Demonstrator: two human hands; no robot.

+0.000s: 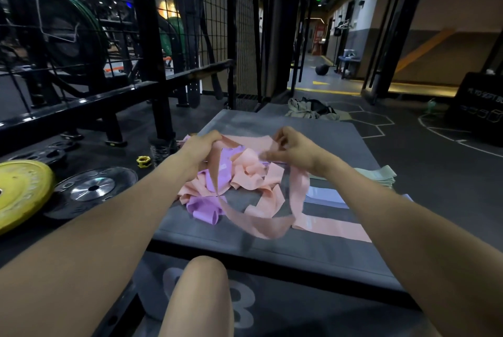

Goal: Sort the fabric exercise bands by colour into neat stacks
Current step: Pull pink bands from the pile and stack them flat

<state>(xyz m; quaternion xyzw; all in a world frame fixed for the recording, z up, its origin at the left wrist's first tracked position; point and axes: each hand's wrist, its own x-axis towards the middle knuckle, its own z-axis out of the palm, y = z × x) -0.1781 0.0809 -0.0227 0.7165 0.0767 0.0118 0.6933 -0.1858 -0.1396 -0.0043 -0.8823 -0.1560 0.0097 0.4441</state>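
Observation:
A tangled heap of pink bands (251,170) and purple bands (202,207) lies in the middle of the grey mat (272,244). My left hand (200,146) and my right hand (292,150) each grip one end of a pink band (261,225), which hangs between them in a long loop above the mat. A flat pink stack (333,229) lies at the right front, a pale blue stack (325,195) behind it, and a green stack (379,174) further right.
A yellow weight plate (19,189), a black plate (92,187) and a yellow collar (143,161) lie on the floor at the left. A black rack (152,83) stands behind them. My knee (204,282) is at the mat's near edge. Clothing (310,110) lies beyond the mat.

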